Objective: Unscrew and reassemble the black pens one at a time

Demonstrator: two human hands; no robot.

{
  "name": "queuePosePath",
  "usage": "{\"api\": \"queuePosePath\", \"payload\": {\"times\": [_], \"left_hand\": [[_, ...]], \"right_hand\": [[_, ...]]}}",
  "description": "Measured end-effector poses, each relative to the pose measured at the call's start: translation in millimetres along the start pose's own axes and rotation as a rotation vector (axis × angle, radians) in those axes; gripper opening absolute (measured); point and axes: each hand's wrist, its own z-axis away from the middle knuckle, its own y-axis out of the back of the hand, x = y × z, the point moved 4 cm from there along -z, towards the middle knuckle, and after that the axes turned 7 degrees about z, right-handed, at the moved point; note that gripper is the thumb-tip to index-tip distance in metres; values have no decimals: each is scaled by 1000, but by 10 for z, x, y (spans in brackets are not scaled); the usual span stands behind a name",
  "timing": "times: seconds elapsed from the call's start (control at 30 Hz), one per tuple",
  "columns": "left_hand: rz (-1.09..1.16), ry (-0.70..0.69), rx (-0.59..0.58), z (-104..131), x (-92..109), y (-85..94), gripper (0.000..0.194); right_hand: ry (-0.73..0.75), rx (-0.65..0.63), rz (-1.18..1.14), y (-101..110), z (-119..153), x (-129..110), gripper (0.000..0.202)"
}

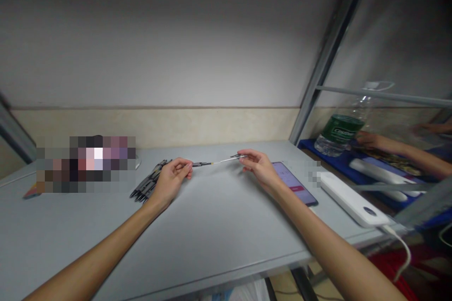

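Observation:
Above the middle of the desk, my left hand pinches a dark pen barrel that points to the right. A thin, pale pen refill stretches from near the barrel's end to my right hand. My right fingertips close on the refill's far end, where a small dark piece also shows; its exact shape is too fine to make out. Whether the refill sits inside the barrel I cannot tell. Beside and partly behind my left hand lies a pile of black pens.
A phone lies on the desk beside my right forearm. Right of it is a white power bank with a cable. Beyond the metal frame stand a water bottle and another person's arm. Blurred items occupy the left.

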Motion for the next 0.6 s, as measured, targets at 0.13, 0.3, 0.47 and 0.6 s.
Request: {"api": "queuePosePath", "payload": {"times": [0.13,0.3,0.47,0.6], "left_hand": [[28,12,7,-2,-9,3,26],[61,20,-1,-7,-36,5,24],[103,50,14,-10,-65,7,26],[143,73,16,-12,-75,5,26]], "right_hand": [[-6,-13,-18,2,0,-1,34],[2,-20,-19,21,-10,2,33],[1,-25,-16,11,-3,0,35],[-3,-38,-16,0,7,-12,35]]}}
